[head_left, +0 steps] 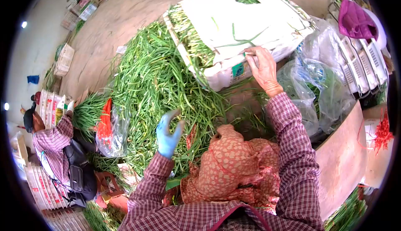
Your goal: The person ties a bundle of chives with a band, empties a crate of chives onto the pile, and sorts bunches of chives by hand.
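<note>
My left hand, in a light blue glove, is raised above a big heap of long green leafy stalks. Its thumb and fingers are apart and nothing is between them. My bare right hand is at the near edge of a white sheet laid over a crate packed with the same greens. Its thumb and forefinger are pinched together, with a small green bit at the tips; what they grip is not clear. Loose green leaves lie on the sheet beside these fingers.
Clear plastic bags and white crates with a purple cloth stand at right, above a board. Red ties hang at left. A co-worker sits at far left by stacked crates. Patterned cloth covers my lap.
</note>
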